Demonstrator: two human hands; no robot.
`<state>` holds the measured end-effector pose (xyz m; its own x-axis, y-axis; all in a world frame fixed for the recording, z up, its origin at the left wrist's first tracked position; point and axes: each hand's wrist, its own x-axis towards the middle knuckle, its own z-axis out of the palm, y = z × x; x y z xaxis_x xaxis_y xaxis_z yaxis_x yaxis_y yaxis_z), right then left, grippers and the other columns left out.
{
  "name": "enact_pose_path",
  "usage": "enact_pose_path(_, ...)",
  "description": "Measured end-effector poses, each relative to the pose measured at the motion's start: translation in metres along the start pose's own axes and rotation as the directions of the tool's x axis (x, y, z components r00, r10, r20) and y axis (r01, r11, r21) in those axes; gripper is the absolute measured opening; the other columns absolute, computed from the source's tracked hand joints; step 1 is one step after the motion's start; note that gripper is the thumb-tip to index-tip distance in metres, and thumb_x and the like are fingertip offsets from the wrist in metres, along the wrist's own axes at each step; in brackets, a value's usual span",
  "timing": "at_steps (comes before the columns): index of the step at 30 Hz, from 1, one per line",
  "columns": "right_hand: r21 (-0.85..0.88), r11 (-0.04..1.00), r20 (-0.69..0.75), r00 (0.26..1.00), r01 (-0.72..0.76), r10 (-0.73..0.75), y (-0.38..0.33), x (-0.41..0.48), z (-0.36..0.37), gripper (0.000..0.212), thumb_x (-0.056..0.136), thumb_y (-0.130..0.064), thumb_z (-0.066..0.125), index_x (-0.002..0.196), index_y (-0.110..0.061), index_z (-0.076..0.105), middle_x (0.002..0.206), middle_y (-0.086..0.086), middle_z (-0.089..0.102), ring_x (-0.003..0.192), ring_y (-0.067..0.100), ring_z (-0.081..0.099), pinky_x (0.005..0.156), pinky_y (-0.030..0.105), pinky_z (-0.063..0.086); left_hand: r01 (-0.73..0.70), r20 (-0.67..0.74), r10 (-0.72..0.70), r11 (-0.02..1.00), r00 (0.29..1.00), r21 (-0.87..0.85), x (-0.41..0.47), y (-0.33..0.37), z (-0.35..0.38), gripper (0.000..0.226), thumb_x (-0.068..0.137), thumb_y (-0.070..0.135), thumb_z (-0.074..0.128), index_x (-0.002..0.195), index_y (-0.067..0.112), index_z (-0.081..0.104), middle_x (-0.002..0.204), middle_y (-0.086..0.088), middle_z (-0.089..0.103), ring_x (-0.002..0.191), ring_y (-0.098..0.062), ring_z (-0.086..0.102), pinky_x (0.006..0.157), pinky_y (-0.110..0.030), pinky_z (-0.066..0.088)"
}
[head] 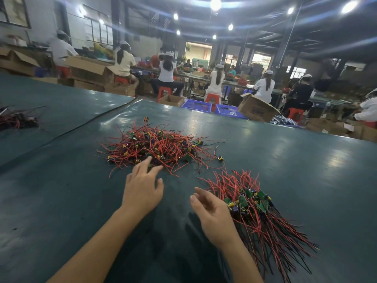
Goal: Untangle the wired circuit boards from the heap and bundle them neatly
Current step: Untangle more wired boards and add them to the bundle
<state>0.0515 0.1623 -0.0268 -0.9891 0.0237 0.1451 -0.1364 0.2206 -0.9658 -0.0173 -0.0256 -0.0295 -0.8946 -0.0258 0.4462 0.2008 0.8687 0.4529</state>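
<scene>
Head view: the heap (157,146) is shown just ahead of the left hand (142,190); the bundle (255,211) beside the right hand (214,217). The 2 hands are seen loose-fingered, empty.

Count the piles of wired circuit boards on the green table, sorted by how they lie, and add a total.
Tangled heap: 1
Neatly aligned bundle: 1
Small pile at the far left, too blurred to sort: 1
Total: 3
</scene>
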Motion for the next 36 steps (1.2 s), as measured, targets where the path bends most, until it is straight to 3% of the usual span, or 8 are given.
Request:
enact_pose_path(3, -0.178, 0.980, 0.009, 0.996, -0.090, 0.093, 0.003, 0.000, -0.001, 0.055, 0.094, -0.034, 0.063, 0.144, -0.017, 0.046, 0.139, -0.008, 0.050, 0.131, 0.009, 0.047, 0.110, 0.028, 0.039, 0.093, 0.122, -0.101, 0.993, 0.987, 0.069, 0.013, -0.023, 0.005, 0.047, 0.098, 0.034, 0.046, 0.143, 0.023, 0.043, 0.163, -0.002, 0.008, 0.149, -0.019, 0.006, 0.115, -0.047, 0.018)
enact_pose_path(5, -0.213, 0.971, -0.043, 0.994, -0.108, 0.101, 0.003, 0.001, -0.003, 0.056, 0.095, -0.034, 0.060, 0.146, -0.017, 0.043, 0.145, -0.007, 0.046, 0.135, 0.012, 0.043, 0.114, 0.034, 0.035, 0.146, 0.195, -0.152, 0.988, 0.969, 0.049, 0.020, -0.032, 0.008, 0.047, 0.099, 0.036, 0.043, 0.144, 0.023, 0.041, 0.163, 0.001, 0.005, 0.148, -0.020, 0.008, 0.116, -0.048, 0.017)
enact_pose_path(11, -0.254, 0.960, -0.081, 0.991, -0.120, 0.102, 0.002, 0.002, -0.002, 0.052, 0.096, -0.031, 0.058, 0.144, -0.017, 0.045, 0.146, -0.003, 0.047, 0.135, 0.013, 0.043, 0.114, 0.033, 0.034, 0.148, 0.182, -0.165, 0.984, 0.969, 0.099, 0.037, -0.040, 0.017, 0.056, 0.097, 0.035, 0.046, 0.149, 0.025, 0.029, 0.154, 0.001, 0.035, 0.136, -0.026, 0.032, 0.108, -0.049, 0.024)
enact_pose_path(20, -0.319, 0.941, -0.064, 0.993, -0.111, 0.096, 0.003, 0.000, -0.002, 0.052, 0.097, -0.034, 0.057, 0.145, -0.020, 0.043, 0.146, -0.004, 0.046, 0.134, 0.012, 0.042, 0.112, 0.027, 0.034, 0.147, 0.061, -0.159, 0.975, 0.985, 0.166, 0.055, -0.050, 0.024, 0.042, 0.093, 0.048, 0.053, 0.129, 0.027, 0.058, 0.122, -0.002, 0.053, 0.119, -0.025, 0.044, 0.101, -0.045, 0.030)
enact_pose_path(23, -0.324, 0.940, -0.060, 0.994, -0.109, 0.095, 0.002, 0.001, -0.002, 0.052, 0.096, -0.034, 0.058, 0.144, -0.020, 0.044, 0.145, -0.004, 0.046, 0.133, 0.011, 0.043, 0.110, 0.026, 0.034, 0.124, -0.058, -0.122, 0.992, 0.991, 0.035, 0.058, -0.038, 0.026, 0.042, 0.085, 0.057, 0.059, 0.111, 0.025, 0.066, 0.111, 0.002, 0.057, 0.111, -0.021, 0.049, 0.097, -0.042, 0.031)
enact_pose_path(26, -0.321, 0.940, -0.065, 0.993, -0.115, 0.099, 0.001, 0.003, -0.003, 0.052, 0.096, -0.033, 0.058, 0.144, -0.019, 0.045, 0.145, -0.003, 0.047, 0.134, 0.012, 0.043, 0.112, 0.030, 0.035, 0.334, 0.085, -0.325, 0.885, 0.942, -0.325, 0.066, -0.020, 0.025, 0.047, 0.082, 0.066, 0.058, 0.103, 0.025, 0.065, 0.093, 0.010, 0.062, 0.100, -0.019, 0.059, 0.100, -0.046, 0.040)
enact_pose_path(31, -0.355, 0.929, -0.059, 0.994, -0.108, 0.093, 0.000, 0.001, -0.003, 0.051, 0.096, -0.035, 0.057, 0.144, -0.020, 0.045, 0.144, -0.003, 0.048, 0.133, 0.011, 0.043, 0.111, 0.029, 0.035, 0.502, 0.100, -0.524, 0.719, 0.846, -0.481, 0.083, -0.013, 0.027, 0.020, 0.092, 0.041, 0.060, 0.085, 0.023, 0.066, 0.085, 0.004, 0.066, 0.095, -0.025, 0.062, 0.096, -0.046, 0.047)
enact_pose_path(36, -0.387, 0.917, -0.049, 0.995, -0.100, 0.088, 0.000, 0.001, -0.003, 0.051, 0.097, -0.038, 0.056, 0.144, -0.022, 0.045, 0.144, -0.005, 0.048, 0.132, 0.010, 0.043, 0.108, 0.025, 0.035, 0.493, 0.127, -0.560, 0.572, 0.819, -0.656, 0.085, -0.008, 0.019, 0.036, 0.095, 0.032, 0.051, 0.065, 0.013, 0.046, 0.064, -0.002, 0.044, 0.066, -0.021, 0.042, 0.063, -0.034, 0.035)
